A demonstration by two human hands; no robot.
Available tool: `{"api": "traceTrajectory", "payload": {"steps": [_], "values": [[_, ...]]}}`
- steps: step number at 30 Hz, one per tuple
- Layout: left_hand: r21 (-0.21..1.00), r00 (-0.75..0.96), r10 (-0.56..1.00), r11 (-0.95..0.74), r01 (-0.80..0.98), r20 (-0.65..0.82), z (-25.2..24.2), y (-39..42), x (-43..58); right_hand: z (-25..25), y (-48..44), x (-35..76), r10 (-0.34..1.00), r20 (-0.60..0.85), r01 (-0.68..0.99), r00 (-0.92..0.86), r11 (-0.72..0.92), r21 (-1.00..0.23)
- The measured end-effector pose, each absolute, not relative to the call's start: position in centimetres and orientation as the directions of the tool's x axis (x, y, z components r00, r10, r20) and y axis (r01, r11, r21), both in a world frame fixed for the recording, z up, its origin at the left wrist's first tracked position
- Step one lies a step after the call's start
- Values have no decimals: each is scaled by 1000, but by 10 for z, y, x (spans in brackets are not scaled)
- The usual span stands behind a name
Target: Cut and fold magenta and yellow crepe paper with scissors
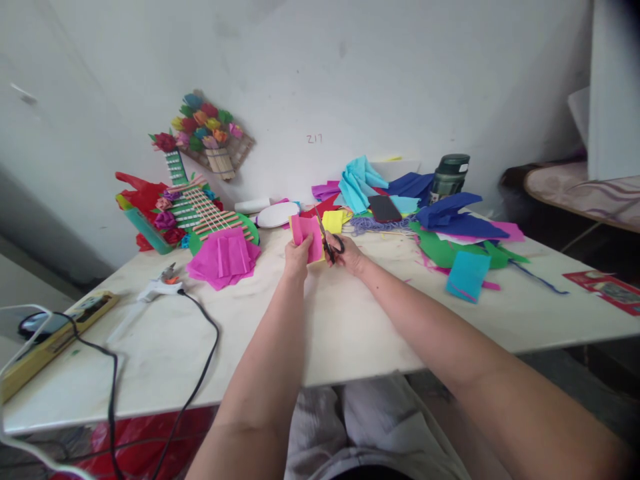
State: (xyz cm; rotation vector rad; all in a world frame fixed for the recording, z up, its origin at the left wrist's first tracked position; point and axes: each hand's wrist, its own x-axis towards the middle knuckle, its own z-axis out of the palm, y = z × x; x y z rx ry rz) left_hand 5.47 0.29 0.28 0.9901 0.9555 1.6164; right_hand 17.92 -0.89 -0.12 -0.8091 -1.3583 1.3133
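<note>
Near the middle of the table, my left hand (pixel 299 257) pinches a pink paper piece (pixel 315 248) that has a yellow layer along its edges. My right hand (pixel 347 255) is closed on black-handled scissors (pixel 329 249), whose blades point up and away along the right edge of the paper. The scissors and the paper meet or overlap there. A stack of magenta paper pieces (pixel 225 259) lies to the left of my hands. Just beyond them is a yellow paper (pixel 333 221).
On the white table (pixel 350 333), a glue gun (pixel 161 287) with a black cable and a power strip (pixel 60 340) lie left. Flower-decorated crafts (pixel 200 207) stand behind. A phone (pixel 385 208), a dark flask (pixel 450 177) and coloured papers (pixel 467 275) are right.
</note>
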Motion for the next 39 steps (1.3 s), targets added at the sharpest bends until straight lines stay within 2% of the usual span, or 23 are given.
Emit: {"api": "traceTrajectory", "payload": {"steps": [13,39], "values": [[928,-190,966,-225,-296,174,-1,6,55,-1,-8,177,947,256,-187,-195,221,-957],[933,-237,964,-193,-303,122,4,2,55,-3,-3,174,957,228,-267,-182,175,-948]]}}
